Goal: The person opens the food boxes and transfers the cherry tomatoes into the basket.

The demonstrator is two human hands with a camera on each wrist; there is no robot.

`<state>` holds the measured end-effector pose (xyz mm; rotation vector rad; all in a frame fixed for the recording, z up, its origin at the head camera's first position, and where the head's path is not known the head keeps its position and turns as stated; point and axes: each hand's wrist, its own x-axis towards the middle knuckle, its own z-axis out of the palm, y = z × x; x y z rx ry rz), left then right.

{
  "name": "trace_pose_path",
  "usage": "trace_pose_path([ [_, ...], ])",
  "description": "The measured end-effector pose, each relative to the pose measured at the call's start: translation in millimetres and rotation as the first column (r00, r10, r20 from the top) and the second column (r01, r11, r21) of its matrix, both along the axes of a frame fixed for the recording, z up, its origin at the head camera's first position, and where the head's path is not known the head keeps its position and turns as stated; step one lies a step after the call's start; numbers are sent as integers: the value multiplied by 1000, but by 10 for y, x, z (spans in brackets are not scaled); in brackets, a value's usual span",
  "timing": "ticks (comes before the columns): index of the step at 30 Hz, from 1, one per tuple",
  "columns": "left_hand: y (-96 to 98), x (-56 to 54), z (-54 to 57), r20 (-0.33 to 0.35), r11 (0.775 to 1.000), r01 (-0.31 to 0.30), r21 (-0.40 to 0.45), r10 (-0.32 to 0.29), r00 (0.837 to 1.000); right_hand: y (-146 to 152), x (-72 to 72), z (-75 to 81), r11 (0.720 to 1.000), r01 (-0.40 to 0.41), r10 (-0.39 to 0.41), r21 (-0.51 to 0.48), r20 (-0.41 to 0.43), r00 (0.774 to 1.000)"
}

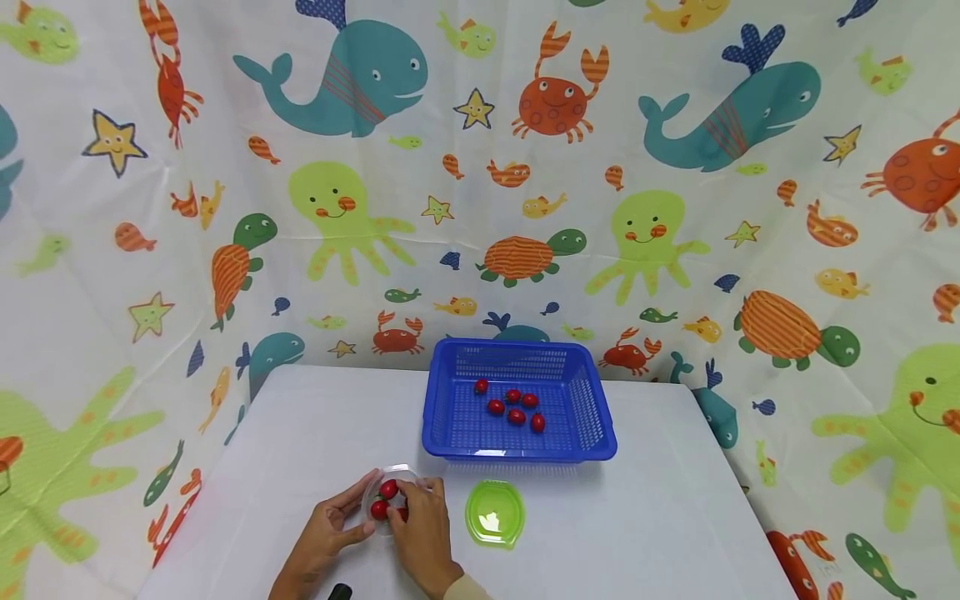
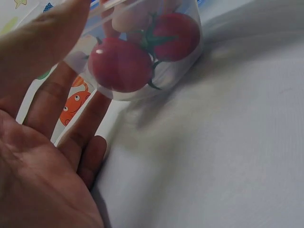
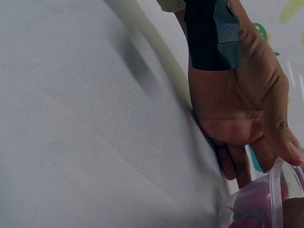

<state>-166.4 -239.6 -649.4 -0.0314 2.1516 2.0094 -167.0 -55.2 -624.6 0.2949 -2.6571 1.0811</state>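
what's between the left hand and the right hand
A clear container with small red tomatoes in it, as the head view shows: the left hand holds it while the right hand reaches inside.

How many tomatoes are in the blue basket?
6 in the blue basket: one tomato at back left, a pair to its right, a slanted row of three nearer. Others may be hidden.

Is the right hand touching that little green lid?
Apart. The head view shows a strip of white table between the right hand and the green lid.
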Motion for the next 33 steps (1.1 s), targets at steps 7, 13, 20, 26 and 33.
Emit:
trace_pose_path([
  [7,-16,-13,-30,-27,1000,29,3,-29,999,-44,-34,-58,997,16,-11,-73,77,997],
  [13,-28,-27,-50,-69,999,29,14,-28,997,-76,-47,-99,988,25,-17,-150,56,998],
  [20,-24,-20,-47,-61,1000,25,18,-24,998,-92,-54,-98,982,29,-8,-187,114,993],
  [26,-1,-18,-31,-54,1000,27,12,-27,998,-82,-37,-54,976,63,-40,-207,116,992],
  [33,-1,-15,-9,-21,1000,14,-13,-14,1000,-24,12,6,967,79,-51,-243,119,992],
])
